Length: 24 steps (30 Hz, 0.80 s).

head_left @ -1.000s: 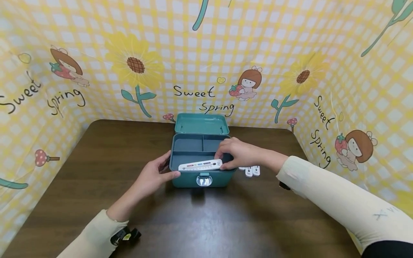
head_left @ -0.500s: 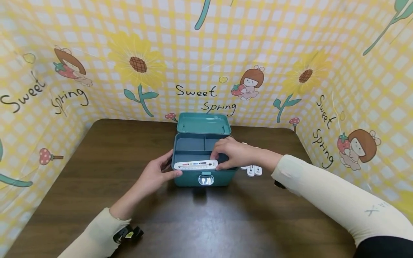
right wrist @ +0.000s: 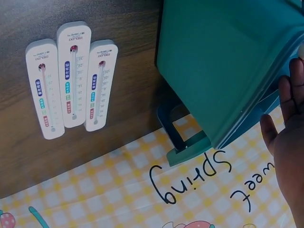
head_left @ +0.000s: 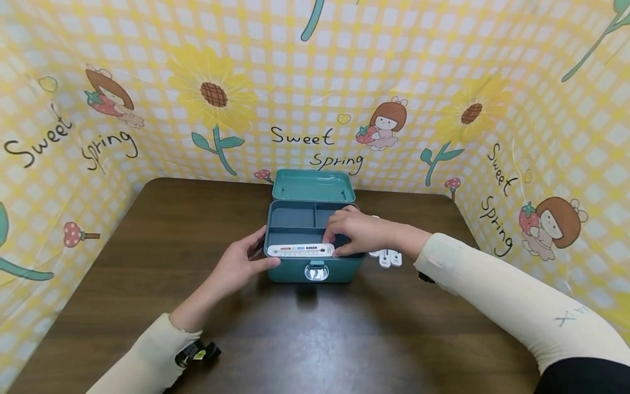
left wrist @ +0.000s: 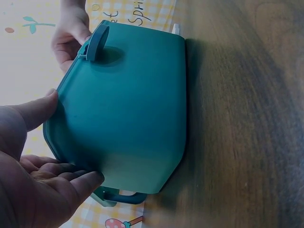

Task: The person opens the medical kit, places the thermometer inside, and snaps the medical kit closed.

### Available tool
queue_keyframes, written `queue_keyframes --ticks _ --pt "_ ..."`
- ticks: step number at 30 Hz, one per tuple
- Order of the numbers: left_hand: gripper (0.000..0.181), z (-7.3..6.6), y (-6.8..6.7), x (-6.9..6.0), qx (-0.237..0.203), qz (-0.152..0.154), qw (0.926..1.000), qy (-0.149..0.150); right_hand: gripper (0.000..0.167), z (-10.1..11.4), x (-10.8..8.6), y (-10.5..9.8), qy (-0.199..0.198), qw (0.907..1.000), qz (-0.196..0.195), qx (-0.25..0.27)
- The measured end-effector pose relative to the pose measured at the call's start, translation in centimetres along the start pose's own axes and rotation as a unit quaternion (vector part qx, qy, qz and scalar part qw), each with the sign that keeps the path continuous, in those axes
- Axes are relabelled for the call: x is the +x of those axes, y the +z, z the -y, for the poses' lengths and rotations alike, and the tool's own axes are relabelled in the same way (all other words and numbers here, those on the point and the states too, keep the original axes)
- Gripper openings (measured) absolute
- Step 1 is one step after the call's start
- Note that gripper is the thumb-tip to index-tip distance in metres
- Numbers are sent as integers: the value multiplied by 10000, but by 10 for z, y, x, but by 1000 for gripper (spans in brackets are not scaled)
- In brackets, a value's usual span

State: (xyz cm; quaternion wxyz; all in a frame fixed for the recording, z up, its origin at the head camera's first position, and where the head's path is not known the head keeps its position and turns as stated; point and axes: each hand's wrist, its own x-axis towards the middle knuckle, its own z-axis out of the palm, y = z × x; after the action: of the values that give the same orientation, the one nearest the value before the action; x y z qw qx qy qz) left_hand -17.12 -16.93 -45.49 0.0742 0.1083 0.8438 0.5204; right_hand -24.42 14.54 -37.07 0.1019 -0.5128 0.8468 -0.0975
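A teal storage box [head_left: 290,272] stands with its lid [head_left: 314,186] swung back, showing a blue-grey tray [head_left: 291,214] split into compartments. In the head view, my right hand [head_left: 361,232] pinches the right end of a white thermometer [head_left: 297,250] lying along the front compartment. Its far fingers dip inside the tray and are partly hidden. My left hand [head_left: 241,260] holds the box's front left corner, thumb on the front rim and fingers along the side. The left wrist view shows that thumb and the fingers [left wrist: 71,183] against the teal wall.
Three white thermometers [right wrist: 73,76] lie side by side on the wooden table [head_left: 147,262], right of the box. A clear latch [head_left: 316,271] sits on the box front. Checked yellow cloth [head_left: 315,71] walls in the back and sides.
My right hand has shifted the thermometer leftward and lowered it into the front compartment, where it now lies nearly level. The left hand keeps its place on the box.
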Motion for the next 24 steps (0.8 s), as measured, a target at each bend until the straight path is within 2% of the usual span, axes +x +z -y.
queue_keyframes --ticks 9,15,21,24 --pt "94 -6 3 3 10 34 10000 41 21 -2 -3 4 -323 9971 -84 -678" --pt "95 -5 3 3 13 98 10000 -13 20 0 -2 5 -420 9955 -16 -852" --pt "96 -4 2 2 75 97 9999 -96 22 1 -3 4 -337 9952 66 -913" --pt "97 -4 -1 0 105 80 9998 -152 25 0 -5 0 -285 9962 -25 -818"
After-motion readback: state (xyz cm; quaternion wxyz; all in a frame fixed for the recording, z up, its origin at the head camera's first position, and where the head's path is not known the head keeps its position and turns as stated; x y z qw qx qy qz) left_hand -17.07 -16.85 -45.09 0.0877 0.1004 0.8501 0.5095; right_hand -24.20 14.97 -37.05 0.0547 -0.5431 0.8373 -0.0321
